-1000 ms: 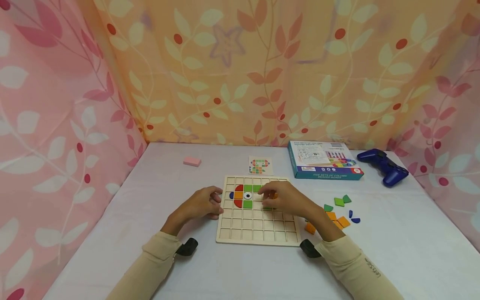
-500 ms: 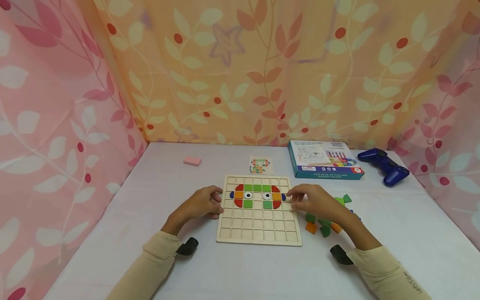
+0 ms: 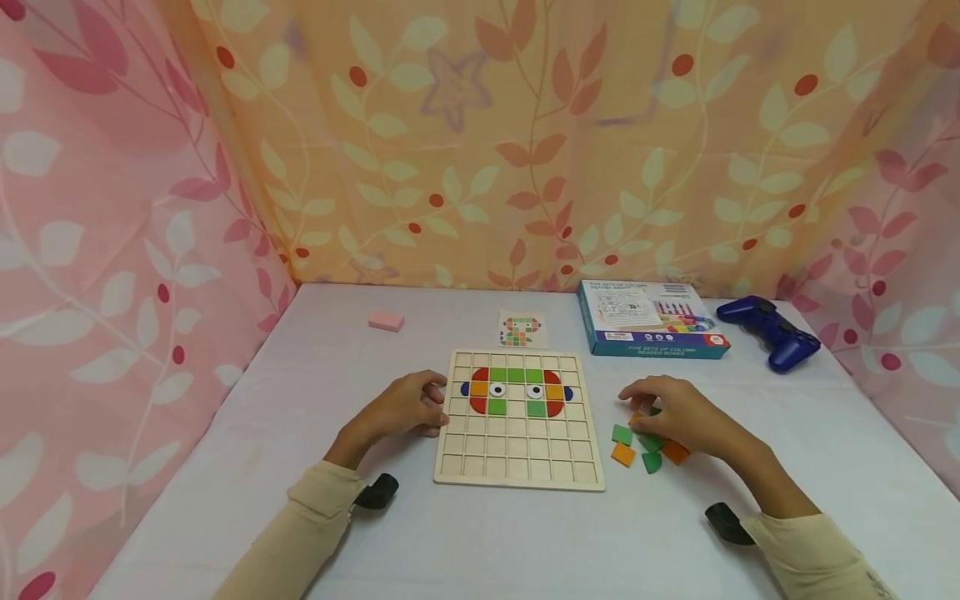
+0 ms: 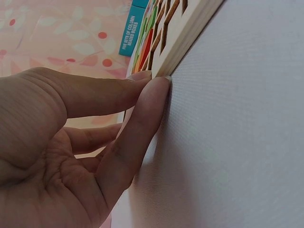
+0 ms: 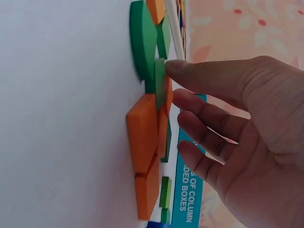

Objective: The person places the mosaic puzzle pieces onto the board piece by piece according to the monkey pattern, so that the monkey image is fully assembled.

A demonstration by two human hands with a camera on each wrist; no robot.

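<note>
Pinching the left edge of the wooden grid board (image 3: pixel 517 448) on the table (image 3: pixel 337 354), the left hand (image 3: pixel 405 407) is steadying it; the right hand (image 3: pixel 669 415), fingers apart, is shifting from the seated blue half-round (image 3: pixel 568 393) to loose tiles (image 3: pixel 622 454), so work is apparently turning from placing to picking.

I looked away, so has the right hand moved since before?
Yes: in the head view, the right hand went rightward, from over the board to the loose tiles.
</note>
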